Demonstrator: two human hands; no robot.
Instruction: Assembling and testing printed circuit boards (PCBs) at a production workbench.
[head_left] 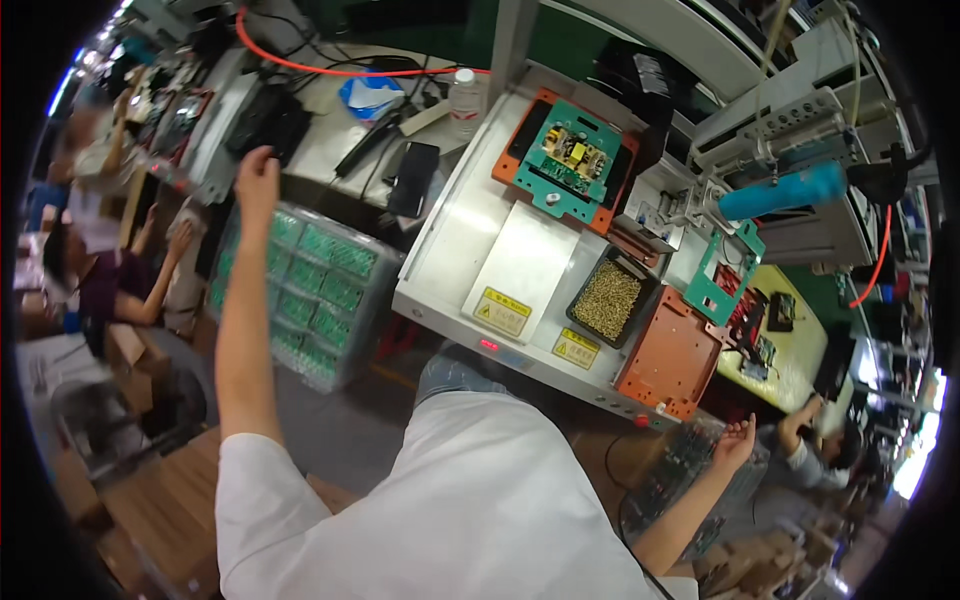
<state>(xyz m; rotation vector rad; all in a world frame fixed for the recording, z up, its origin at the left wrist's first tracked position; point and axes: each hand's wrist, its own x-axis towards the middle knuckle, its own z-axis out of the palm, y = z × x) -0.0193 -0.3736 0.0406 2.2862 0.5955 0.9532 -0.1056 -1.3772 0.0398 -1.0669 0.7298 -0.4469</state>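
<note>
My left hand (258, 176) is stretched far out to the left, its fingers curled together. Nothing shows in them. It is nearest a dark machine part (268, 122) at the bench's left end, and my forearm passes over a clear plastic tray of green circuit boards (325, 285). My right hand (735, 446) is held out at the right, below the bench's front corner, with fingers loosely bent, partly apart and holding nothing I can see. On the bench, a populated circuit board (574, 156) sits in a green and orange fixture (522, 150).
A black bin of small brass-coloured pieces (608, 298) stands beside an orange plate (672, 352) and a green frame (718, 290). A blue cylindrical tool (782, 192) hangs at the right. Behind are a phone (413, 180) and bottle (465, 102). Other people sit at both sides.
</note>
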